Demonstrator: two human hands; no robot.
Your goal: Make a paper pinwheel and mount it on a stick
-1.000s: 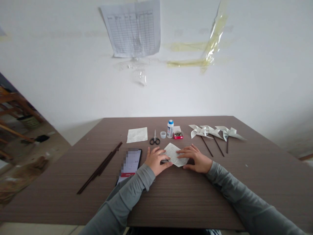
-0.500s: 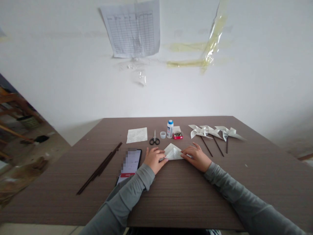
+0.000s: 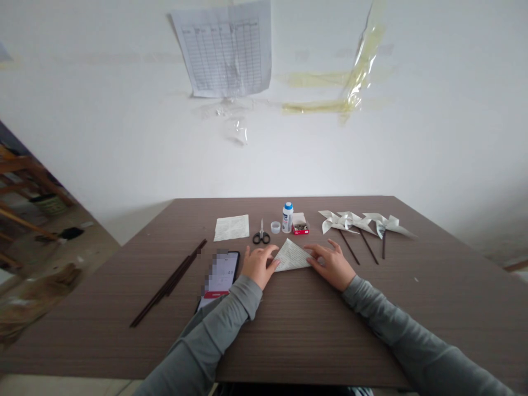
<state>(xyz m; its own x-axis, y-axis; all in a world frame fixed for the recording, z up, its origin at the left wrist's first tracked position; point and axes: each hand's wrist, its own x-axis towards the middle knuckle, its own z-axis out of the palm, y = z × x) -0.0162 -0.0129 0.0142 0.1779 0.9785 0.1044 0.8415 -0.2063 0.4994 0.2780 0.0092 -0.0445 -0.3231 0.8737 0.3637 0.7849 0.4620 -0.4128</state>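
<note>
A printed sheet of paper (image 3: 292,257), folded into a triangle with its point away from me, lies on the table between my hands. At its left corner, the thumb and curved forefinger of my left hand (image 3: 256,266) hold the edge. My right hand (image 3: 335,266) grips the right corner between thumb and forefinger, its other fingers raised. Just beyond the fold lie black-handled scissors (image 3: 261,236), a small clear cup (image 3: 275,227), a white bottle with a blue cap (image 3: 287,219) and an open red box of small metal pieces (image 3: 301,229).
Another printed paper square (image 3: 231,227) lies at the back left. A phone (image 3: 220,275) rests beside my left forearm, with several dark thin sticks (image 3: 169,283) further left. Paper pinwheels on sticks (image 3: 350,221) lie at the back right. A white wall (image 3: 330,159) stands behind the table (image 3: 305,335).
The paper's crease has flattened and it now shows as a plain triangle, turned slightly. The fingers of my left hand have drawn up and curved; my right hand has shifted a little.
</note>
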